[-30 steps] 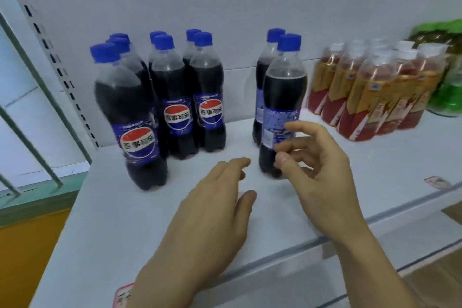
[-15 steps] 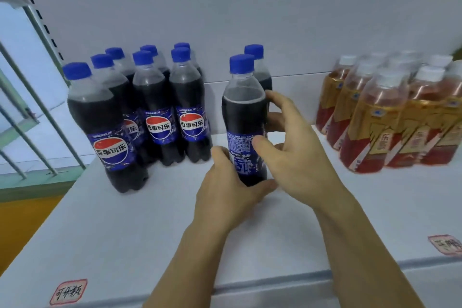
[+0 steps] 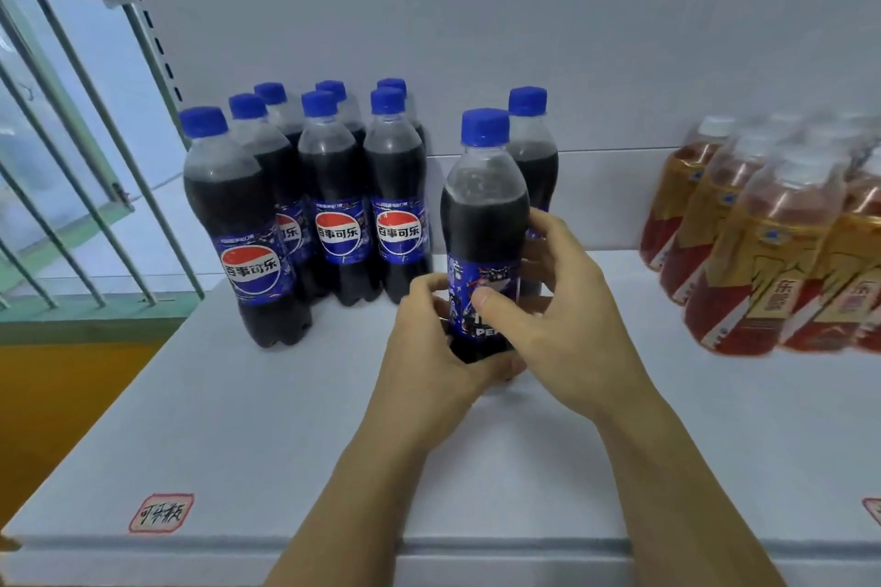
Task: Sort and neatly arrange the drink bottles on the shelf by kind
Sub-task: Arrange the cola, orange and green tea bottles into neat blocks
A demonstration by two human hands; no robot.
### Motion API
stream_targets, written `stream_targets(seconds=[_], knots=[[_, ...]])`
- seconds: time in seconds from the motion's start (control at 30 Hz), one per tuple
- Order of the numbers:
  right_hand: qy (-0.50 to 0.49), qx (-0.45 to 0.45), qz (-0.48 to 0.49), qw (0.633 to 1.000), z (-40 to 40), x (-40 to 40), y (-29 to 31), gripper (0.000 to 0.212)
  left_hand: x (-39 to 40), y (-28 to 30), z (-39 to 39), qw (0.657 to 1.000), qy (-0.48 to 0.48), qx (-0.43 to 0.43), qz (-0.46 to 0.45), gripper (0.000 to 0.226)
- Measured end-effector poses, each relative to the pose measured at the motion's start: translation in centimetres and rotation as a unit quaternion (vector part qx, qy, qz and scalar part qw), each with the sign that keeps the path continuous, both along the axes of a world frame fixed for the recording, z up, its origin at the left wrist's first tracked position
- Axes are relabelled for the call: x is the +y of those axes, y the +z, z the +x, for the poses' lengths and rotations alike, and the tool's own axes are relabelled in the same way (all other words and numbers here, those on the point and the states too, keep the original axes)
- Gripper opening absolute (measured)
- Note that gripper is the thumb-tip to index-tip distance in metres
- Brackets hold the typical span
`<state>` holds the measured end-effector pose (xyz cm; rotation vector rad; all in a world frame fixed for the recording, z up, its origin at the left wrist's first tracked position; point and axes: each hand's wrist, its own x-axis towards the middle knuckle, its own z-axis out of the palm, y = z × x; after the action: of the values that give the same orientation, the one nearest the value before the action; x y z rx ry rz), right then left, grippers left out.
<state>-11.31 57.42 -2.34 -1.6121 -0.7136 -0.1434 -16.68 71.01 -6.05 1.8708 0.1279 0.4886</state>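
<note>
A cola bottle (image 3: 485, 215) with a blue cap stands upright on the white shelf (image 3: 238, 434) in the middle. My left hand (image 3: 431, 343) grips its lower part from the left, and my right hand (image 3: 558, 300) grips its label from the right, thumb across the front. A second cola bottle (image 3: 534, 143) stands just behind it. A group of several cola bottles (image 3: 333, 205) stands to the left, their red-white-blue labels facing forward. Several amber tea bottles (image 3: 763, 243) with white caps stand at the right.
The shelf's back wall (image 3: 476, 38) is close behind the bottles. A slotted upright (image 3: 148, 24) and a barred window (image 3: 62, 186) are at the left. A red-bordered paper tag (image 3: 161, 512) lies near the front edge; another tag (image 3: 872, 510) shows at the right edge.
Both hands have closed on the front cola bottle; a second ago they hovered in front of it. Its label has turned, now showing other print.
</note>
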Motion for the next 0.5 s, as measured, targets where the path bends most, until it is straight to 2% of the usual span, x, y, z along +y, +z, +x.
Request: stream_targets(seconds=[0.27,0.4,0.5], knots=[[-0.025,-0.016,0.013,0.999,-0.4,0.6,-0.3,0.073,-0.1,-0.3,0.2,0.997,0.025,-0.046,0.063,0.077],[-0.004,-0.022,0.008,1.0,-0.9,0.2,-0.1,0.073,0.5,0.7,-0.6,0.996,-0.038,-0.043,0.074,0.068],[0.057,-0.005,0.025,0.998,-1.4,-0.5,0.7,0.069,1.7,2.1,-1.8,0.987,-0.086,-0.032,0.133,0.066]])
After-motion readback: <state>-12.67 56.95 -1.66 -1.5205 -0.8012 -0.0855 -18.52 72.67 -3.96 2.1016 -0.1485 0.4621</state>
